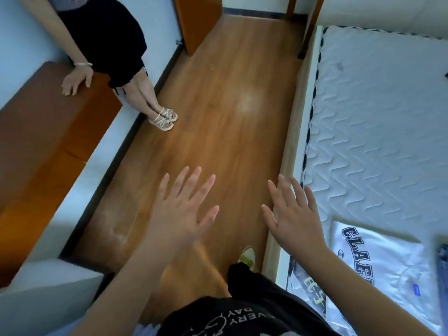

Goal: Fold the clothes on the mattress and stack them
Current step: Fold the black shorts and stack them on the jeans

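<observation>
A white quilted mattress (378,122) fills the right side. On its near corner lies a white garment (378,258) with dark block lettering, spread flat; a second pale piece with lettering (312,287) hangs at the mattress edge below it. My left hand (181,212) is held out over the wooden floor, fingers spread and straight, holding nothing. My right hand (293,214) is likewise spread flat in the air, above the mattress's left edge, touching nothing. Both hands are apart from the clothes.
Another person (109,44) in dark clothes and sandals stands at the far left, one hand on a wooden ledge (48,132). The wooden floor (218,105) runs between wall and bed. A dark item (442,260) shows at the right edge.
</observation>
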{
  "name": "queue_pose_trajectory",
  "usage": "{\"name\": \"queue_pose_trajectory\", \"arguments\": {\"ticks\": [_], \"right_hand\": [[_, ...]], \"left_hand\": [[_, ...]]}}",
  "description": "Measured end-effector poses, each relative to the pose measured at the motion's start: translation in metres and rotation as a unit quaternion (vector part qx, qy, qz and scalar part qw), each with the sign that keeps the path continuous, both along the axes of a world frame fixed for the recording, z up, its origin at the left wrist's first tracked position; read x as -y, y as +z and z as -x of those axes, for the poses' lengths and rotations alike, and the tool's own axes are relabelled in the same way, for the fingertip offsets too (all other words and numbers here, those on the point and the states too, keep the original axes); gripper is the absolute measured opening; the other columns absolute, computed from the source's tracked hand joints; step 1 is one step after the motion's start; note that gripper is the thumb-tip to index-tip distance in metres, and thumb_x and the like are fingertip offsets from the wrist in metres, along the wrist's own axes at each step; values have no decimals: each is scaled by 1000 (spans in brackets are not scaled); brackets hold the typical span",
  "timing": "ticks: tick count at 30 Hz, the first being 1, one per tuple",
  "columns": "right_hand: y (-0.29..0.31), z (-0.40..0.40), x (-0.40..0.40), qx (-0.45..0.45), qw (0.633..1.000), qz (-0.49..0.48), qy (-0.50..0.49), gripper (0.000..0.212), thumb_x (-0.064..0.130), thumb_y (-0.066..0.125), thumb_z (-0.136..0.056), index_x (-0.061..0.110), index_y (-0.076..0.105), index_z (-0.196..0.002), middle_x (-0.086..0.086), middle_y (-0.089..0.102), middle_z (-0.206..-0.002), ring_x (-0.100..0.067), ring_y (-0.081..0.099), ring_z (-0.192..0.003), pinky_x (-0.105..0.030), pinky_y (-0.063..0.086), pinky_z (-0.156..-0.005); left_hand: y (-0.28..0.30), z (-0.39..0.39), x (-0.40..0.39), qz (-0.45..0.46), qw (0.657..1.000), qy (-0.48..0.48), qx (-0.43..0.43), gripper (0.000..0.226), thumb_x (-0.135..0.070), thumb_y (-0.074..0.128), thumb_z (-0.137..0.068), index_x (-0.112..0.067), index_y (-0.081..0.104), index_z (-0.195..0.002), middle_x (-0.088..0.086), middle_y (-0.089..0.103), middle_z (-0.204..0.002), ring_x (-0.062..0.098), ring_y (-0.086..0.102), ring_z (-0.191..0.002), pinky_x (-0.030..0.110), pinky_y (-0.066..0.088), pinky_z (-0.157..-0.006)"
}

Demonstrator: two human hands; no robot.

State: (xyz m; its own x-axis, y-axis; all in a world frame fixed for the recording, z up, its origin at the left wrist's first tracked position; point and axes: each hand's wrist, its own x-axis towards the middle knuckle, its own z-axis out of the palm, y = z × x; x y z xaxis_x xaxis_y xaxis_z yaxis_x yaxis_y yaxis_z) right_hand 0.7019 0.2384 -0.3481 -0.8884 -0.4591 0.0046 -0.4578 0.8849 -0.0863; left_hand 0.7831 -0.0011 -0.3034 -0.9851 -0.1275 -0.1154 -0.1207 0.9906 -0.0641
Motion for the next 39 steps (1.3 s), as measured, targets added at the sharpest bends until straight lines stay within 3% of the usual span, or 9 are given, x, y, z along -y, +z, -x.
{"name": "queue_pose_trajectory", "arguments": {"ticks": [7, 15, 22, 27, 31, 35, 39], "right_hand": [[22, 99, 16, 23, 997, -19, -74, 62, 51, 23, -98, 20, 41, -148, -8, 39, -153, -29, 30, -145, -48, 18, -119], [21, 230, 40, 54, 989, -31, -131, 72, 57, 1, -94, 24, 23, -155, -4, 21, -162, -25, 11, -151, -45, 3, -122], [26, 355, 81, 58, 980, -33, -187, 68, 55, 10, -97, 21, 31, -153, -7, 29, -159, -28, 19, -149, -47, 11, -122], [35, 433, 96, 62, 972, -34, -226, 72, 58, 2, -95, 24, 18, -156, -4, 19, -162, -25, 9, -151, -45, 5, -123], [43, 501, 98, 50, 968, -28, -246, 72, 58, 5, -95, 23, 25, -154, -6, 25, -160, -27, 14, -150, -46, 6, -122], [42, 583, 91, 50, 966, -42, -252, 72, 58, 0, -95, 25, 19, -156, -4, 20, -162, -25, 11, -151, -45, 5, -122], [41, 674, 81, 49, 969, -31, -242, 73, 57, 5, -95, 21, 31, -153, -7, 28, -159, -28, 20, -149, -47, 12, -122]], "left_hand": [[15, 132, 22, -13, 997, -76, -15, 67, -69, 9, -95, -38, 17, -154, -2, 21, -161, 20, 7, -151, 52, 4, -119], [-1, 290, 55, -38, 991, -122, -38, 64, -66, 11, -97, -37, 17, -154, -1, 22, -161, 20, 8, -151, 54, 8, -119], [-1, 443, 100, -29, 981, -188, -29, 66, -67, 10, -96, -34, 23, -153, 1, 22, -161, 22, 8, -151, 53, 9, -120], [13, 550, 113, -28, 972, -231, -17, 68, -69, 7, -95, -36, 21, -153, 0, 20, -162, 22, 5, -151, 54, 6, -120], [18, 623, 111, -36, 968, -246, -20, 67, -69, 8, -96, -36, 20, -153, 0, 19, -162, 20, 3, -151, 54, 5, -120], [21, 703, 107, -41, 968, -246, -26, 67, -68, 8, -96, -35, 20, -153, 0, 20, -162, 21, 5, -151, 53, 3, -120], [23, 795, 96, -33, 972, -231, -32, 66, -68, 6, -96, -38, 14, -154, 0, 19, -162, 20, 6, -151, 50, 3, -121]]}}
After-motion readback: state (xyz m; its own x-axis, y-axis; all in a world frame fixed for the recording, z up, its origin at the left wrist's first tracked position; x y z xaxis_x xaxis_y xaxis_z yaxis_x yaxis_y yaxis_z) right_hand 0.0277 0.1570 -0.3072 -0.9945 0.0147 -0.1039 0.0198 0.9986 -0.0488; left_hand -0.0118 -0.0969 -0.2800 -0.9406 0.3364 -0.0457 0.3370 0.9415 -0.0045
